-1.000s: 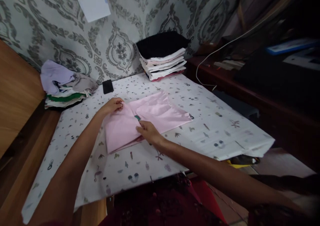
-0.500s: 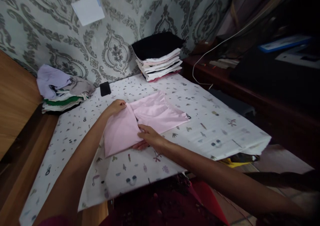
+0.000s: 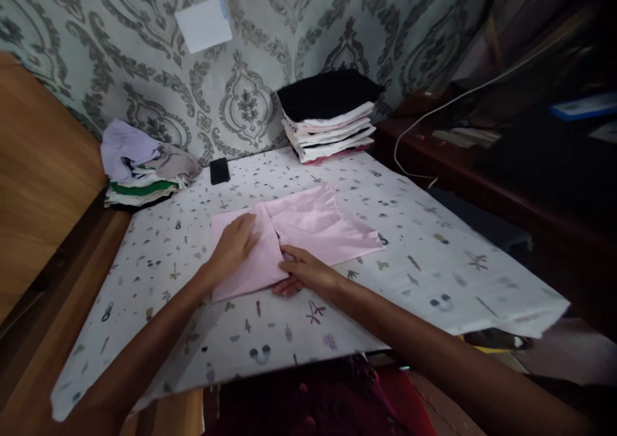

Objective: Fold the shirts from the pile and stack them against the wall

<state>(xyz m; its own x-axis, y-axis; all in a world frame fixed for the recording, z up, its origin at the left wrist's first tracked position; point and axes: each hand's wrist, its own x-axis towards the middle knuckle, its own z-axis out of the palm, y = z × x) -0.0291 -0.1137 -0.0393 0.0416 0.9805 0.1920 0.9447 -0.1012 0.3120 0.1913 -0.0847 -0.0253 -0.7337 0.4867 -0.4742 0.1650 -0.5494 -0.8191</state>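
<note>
A pink garment [image 3: 322, 224] lies partly folded on the patterned white cloth [image 3: 414, 269] that covers the table, its left part doubled over toward the middle. My left hand [image 3: 236, 240] rests on the folded left part with its fingers stretched out, slightly blurred. At the near edge of the fold, my right hand [image 3: 303, 269] pinches the pink fabric between thumb and fingers. Some of the right fingers reach below the garment's near edge.
Behind the garment stands a neat stack of folded clothes [image 3: 330, 118], black on top. A looser clothes pile [image 3: 139, 166] sits at the back left, beside a black phone-like object [image 3: 220, 171]. A white cable [image 3: 409, 130] hangs near the dark furniture on the right.
My left hand has left the fold's far edge and come nearer, flat onto the folded part. My right hand keeps its hold at the fold. The view has shifted left.
</note>
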